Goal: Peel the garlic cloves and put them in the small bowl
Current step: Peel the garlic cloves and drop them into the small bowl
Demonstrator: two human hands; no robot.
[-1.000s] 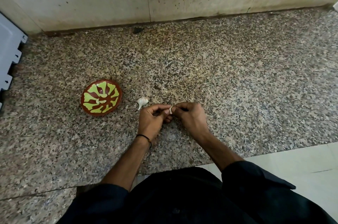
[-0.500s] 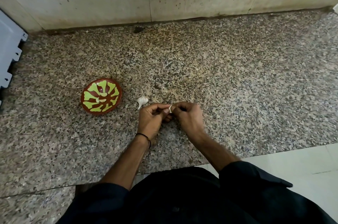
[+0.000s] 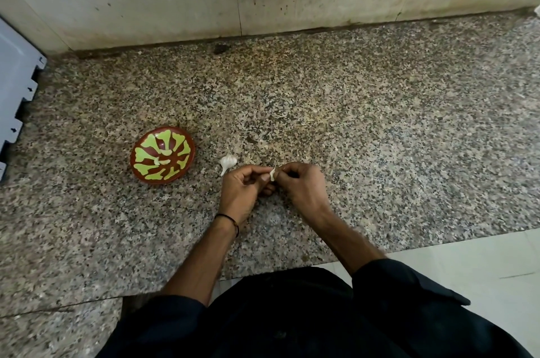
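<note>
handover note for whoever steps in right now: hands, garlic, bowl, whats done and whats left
Left hand: pinches a garlic clove just above the counter.
Right hand: pinches the same clove from the other side.
Garlic bulb: lies on the counter between the bowl and the hands, apart from the bowl.
Done: a few pale pieces lie in the bowl, probably peeled cloves.
Left: finish peeling this clove, drop it in the bowl, then go on with the bulb.
</note>
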